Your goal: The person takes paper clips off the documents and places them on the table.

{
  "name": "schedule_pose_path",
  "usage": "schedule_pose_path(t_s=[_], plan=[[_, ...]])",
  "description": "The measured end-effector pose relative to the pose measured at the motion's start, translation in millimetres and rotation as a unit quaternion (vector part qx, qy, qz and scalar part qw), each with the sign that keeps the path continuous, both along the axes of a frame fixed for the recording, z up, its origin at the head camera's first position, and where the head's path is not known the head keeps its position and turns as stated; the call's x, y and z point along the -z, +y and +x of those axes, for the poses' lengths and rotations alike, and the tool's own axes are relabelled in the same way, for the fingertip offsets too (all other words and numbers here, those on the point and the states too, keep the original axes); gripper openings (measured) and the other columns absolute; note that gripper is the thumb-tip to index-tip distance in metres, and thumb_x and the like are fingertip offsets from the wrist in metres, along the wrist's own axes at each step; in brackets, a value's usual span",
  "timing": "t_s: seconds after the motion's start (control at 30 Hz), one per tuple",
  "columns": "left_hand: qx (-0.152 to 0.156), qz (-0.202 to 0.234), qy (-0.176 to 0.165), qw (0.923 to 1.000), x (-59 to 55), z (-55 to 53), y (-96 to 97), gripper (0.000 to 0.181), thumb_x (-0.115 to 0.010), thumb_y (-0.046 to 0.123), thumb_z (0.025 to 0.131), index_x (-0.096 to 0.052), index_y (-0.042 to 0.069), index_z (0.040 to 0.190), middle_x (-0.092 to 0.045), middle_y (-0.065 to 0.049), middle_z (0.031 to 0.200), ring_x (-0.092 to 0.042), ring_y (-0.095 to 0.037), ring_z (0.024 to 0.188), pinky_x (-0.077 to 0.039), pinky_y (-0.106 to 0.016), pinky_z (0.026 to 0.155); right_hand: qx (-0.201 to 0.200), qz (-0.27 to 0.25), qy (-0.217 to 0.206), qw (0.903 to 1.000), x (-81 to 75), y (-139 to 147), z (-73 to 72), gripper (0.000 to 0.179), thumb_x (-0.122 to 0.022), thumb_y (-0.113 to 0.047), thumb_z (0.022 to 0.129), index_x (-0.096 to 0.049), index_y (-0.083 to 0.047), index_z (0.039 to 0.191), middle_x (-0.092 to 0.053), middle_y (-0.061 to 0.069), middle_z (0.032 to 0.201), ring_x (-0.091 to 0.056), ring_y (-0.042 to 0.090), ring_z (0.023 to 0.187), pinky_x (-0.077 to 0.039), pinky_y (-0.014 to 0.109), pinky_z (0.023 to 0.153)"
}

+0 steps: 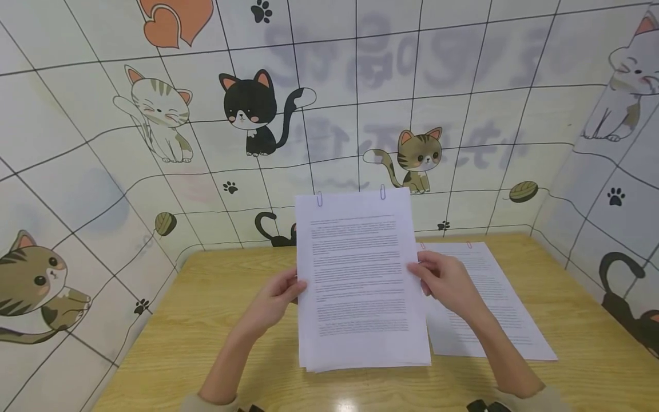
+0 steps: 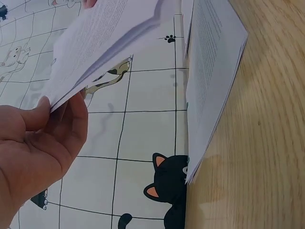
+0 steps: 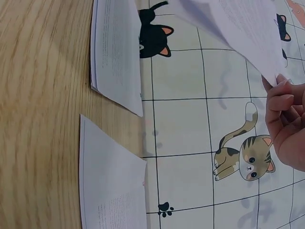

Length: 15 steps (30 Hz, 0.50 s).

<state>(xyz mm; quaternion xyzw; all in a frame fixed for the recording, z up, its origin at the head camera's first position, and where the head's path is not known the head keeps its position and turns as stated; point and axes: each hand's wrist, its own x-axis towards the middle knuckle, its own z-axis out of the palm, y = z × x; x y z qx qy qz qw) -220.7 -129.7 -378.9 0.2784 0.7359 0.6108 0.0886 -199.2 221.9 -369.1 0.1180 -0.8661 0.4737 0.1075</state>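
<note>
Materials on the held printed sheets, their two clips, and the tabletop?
Printed sheets: paper, matte white; thin, stacked edges show. Paper clips: looped wire, perhaps plastic-coated, by the purplish color; too small to be sure. Tabletop: wood or wood-look laminate, slightly glossy; grain streaks and a bright reflection show.

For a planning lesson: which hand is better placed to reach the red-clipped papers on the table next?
Probably the right hand: it overlaps the red-clipped papers in the head view. The left hand grips the opposite edge of the held sheets; both hands hold them.
</note>
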Motion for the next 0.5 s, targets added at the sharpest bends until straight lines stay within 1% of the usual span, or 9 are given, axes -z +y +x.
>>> schedule_pose_path(t_s=[0.1, 0.2, 0.33, 0.43, 0.5], plan=[[0.001, 0.006, 0.001, 1.0, 0.1, -0.6, 3.7, 0.035, -0.046, 0.004, 0.107, -0.05, -0.006, 0.14, -0.068, -0.024, 0.117, -0.07, -0.023, 0.096, -0.057, -0.034, 0.081, 0.003, 0.002, -0.002, 1.0, -1.5, 2.9, 2.1, 0.011, -0.069, -0.014, 0.098, -0.065, -0.004, 0.097, -0.053, 0.004, 0.059, -0.049, 0.016, 0.05, -0.036, 0.025, 0.044], [-0.004, 0.011, 0.007, 0.9999, 0.5, -1.7, 7.4, 0.033, -0.048, 0.006, 0.106, -0.052, -0.005, 0.138, -0.069, -0.023, 0.117, -0.07, -0.024, 0.096, -0.058, -0.035, 0.079, 0.007, 0.004, -0.005, 1.0, -1.9, 4.7, 2.9, 0.011, -0.07, -0.013, 0.096, -0.066, -0.004, 0.1, -0.054, 0.004, 0.06, -0.05, 0.016, 0.05, -0.039, 0.026, 0.044], [-0.027, 0.013, 0.018, 0.9994, 0.1, -3.1, 13.8, 0.033, -0.052, 0.009, 0.105, -0.055, -0.003, 0.136, -0.07, -0.021, 0.115, -0.071, -0.024, 0.094, -0.057, -0.033, 0.077, 0.009, 0.001, -0.01, 0.9999, -1.0, 5.2, 2.9, 0.012, -0.071, -0.012, 0.095, -0.067, -0.003, 0.101, -0.056, 0.004, 0.062, -0.05, 0.016, 0.051, -0.041, 0.026, 0.044], [-0.045, 0.017, 0.021, 0.9986, -0.8, -4.1, 18.8, 0.033, -0.055, 0.01, 0.104, -0.056, -0.002, 0.135, -0.071, -0.019, 0.112, -0.072, -0.025, 0.092, -0.057, -0.032, 0.076, 0.009, 0.0, -0.014, 0.9999, -0.1, 5.2, 3.0, 0.013, -0.072, -0.012, 0.095, -0.066, -0.002, 0.1, -0.057, 0.005, 0.063, -0.051, 0.017, 0.051, -0.043, 0.027, 0.044], [-0.051, 0.023, 0.019, 0.9983, -1.4, -4.5, 21.6, 0.033, -0.057, 0.011, 0.104, -0.057, -0.001, 0.135, -0.071, -0.019, 0.111, -0.072, -0.026, 0.092, -0.058, -0.032, 0.075, 0.009, 0.0, -0.017, 0.9998, 0.1, 5.4, 3.5, 0.013, -0.072, -0.012, 0.095, -0.065, -0.002, 0.1, -0.057, 0.005, 0.063, -0.052, 0.017, 0.051, -0.043, 0.027, 0.045]])
